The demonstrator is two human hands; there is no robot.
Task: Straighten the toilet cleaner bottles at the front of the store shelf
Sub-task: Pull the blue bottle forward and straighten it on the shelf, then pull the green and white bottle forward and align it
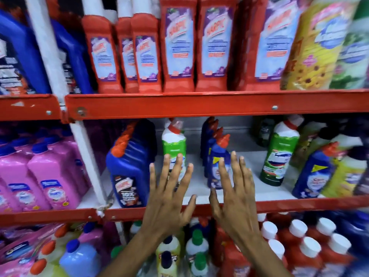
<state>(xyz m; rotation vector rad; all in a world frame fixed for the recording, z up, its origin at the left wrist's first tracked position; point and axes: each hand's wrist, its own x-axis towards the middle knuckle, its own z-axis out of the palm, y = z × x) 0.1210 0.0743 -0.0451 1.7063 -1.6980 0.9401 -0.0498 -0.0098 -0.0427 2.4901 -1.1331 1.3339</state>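
Both hands are raised side by side in front of the middle shelf (199, 176), palms away from the camera, fingers spread wide and straight, and neither has hold of anything. The left hand (169, 194) is held before a white and green toilet cleaner bottle (173, 143) with a red angled cap, which stands upright a little back from the shelf's front edge; its fingertips overlap the lower part of the bottle in the picture, but whether they touch it cannot be told. The right hand (233, 196) is held before a row of blue toilet cleaner bottles (217, 156) with red caps that runs from the front towards the back of the shelf, the nearest one partly covered by the fingers. At the left end of the same shelf, close to the front edge, stands a large blue bottle (128, 168) with an orange-red cap and a dark label. Towards the right end stands a green bottle (279, 154) with a white neck, and beside it, at the front right, a smaller blue bottle (315, 172) that leans to the right. The red front rail (289, 203) of the shelf runs behind both wrists. On the shelf above, red bottles (177, 48) with pale labels stand in a close line along the front edge.
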